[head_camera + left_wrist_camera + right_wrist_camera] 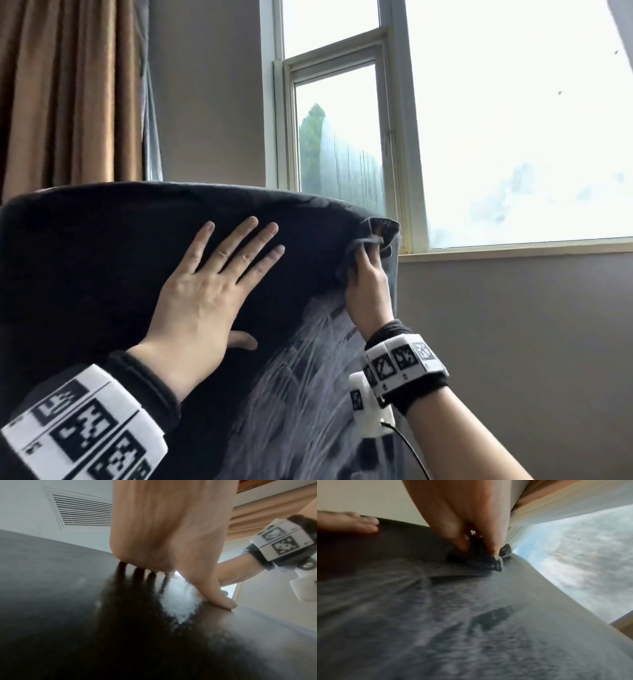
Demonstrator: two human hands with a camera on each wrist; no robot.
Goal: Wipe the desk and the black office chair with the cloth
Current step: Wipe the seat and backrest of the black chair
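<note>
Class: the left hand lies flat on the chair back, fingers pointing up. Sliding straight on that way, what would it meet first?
The left hand would probably reach the chair back's rounded top edge first; beyond it, only wall shows, depth unclear.

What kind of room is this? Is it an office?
Probably an office or study, though no desk shows. Clues: a black office chair being wiped with a cloth, a big window and brown curtains.

Chair (102, 267) cut off at 6 and 9 o'clock; cloth (378, 236) partly hidden behind right hand (370, 291).
</note>
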